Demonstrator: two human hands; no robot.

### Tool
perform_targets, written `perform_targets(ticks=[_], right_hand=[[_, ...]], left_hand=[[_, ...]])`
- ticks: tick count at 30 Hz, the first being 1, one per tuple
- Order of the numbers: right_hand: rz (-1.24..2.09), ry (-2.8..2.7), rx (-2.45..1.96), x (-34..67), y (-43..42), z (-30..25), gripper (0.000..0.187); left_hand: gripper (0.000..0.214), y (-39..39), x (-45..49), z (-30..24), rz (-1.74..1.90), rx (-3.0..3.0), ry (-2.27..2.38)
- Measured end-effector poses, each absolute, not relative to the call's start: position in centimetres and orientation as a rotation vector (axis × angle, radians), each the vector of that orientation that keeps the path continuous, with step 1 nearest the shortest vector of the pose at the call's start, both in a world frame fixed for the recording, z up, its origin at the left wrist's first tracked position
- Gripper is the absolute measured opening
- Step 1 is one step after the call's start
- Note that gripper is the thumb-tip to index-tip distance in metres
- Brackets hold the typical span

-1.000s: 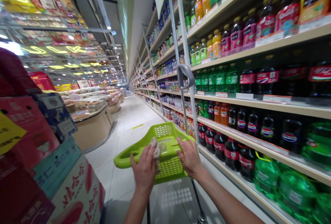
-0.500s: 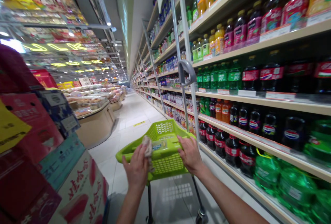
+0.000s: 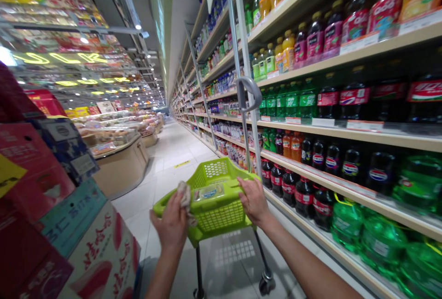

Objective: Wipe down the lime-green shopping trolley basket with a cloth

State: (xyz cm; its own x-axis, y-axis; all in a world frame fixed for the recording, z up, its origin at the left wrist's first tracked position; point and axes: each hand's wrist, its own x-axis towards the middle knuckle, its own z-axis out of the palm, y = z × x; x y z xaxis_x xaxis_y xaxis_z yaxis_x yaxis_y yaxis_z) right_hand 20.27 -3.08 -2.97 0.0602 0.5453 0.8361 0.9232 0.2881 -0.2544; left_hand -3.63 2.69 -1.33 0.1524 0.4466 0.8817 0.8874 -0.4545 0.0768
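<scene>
A green plastic shopping cart (image 3: pixel 217 214) on thin metal legs with casters stands right in front of me. My left hand (image 3: pixel 171 221) is closed on a crumpled, light-coloured cloth (image 3: pixel 185 198) and presses it against the left part of the cart's handle edge. At the right end of that edge, my right hand (image 3: pixel 253 200) has its fingers wrapped over the rim. Between the hands a clear label plate (image 3: pixel 209 192) with a blue and yellow print shows on the handle. Part of the cloth is hidden under my left fingers.
Shelves of drink bottles (image 3: pixel 350 168) line the right side. A ladder rail with a grey handle (image 3: pixel 248 94) stands before them. Stacked drink cartons (image 3: pixel 100 257) rise close on the left, with a rounded display counter (image 3: pixel 120 165) beyond. A tiled aisle (image 3: pixel 169 152) runs ahead.
My left hand and the cloth have slid left along the handle, uncovering more of the label plate. My right hand keeps its grip. The view has shifted slightly.
</scene>
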Motion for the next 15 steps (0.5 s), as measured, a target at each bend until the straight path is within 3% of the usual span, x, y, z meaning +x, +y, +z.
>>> perform_targets(ticks=[3,10,15], right_hand=[[-0.481,-1.588,-1.386,20.2,-3.1,-2.9,0.040],[-0.494,-1.609,-1.365,20.4,-3.1,-3.1,0.041],[-0.421,-1.586,-1.327,20.6,-3.2,-2.9,0.043]], left_hand=[[0.034,3.2,-4.4,-1.0,-1.257,-1.889,-1.418],[0.035,0.6,1.7,-1.0,-1.113,-2.238,-0.933],[0.033,2.3,-0.4,0.0,-1.207,-2.076,-1.299]])
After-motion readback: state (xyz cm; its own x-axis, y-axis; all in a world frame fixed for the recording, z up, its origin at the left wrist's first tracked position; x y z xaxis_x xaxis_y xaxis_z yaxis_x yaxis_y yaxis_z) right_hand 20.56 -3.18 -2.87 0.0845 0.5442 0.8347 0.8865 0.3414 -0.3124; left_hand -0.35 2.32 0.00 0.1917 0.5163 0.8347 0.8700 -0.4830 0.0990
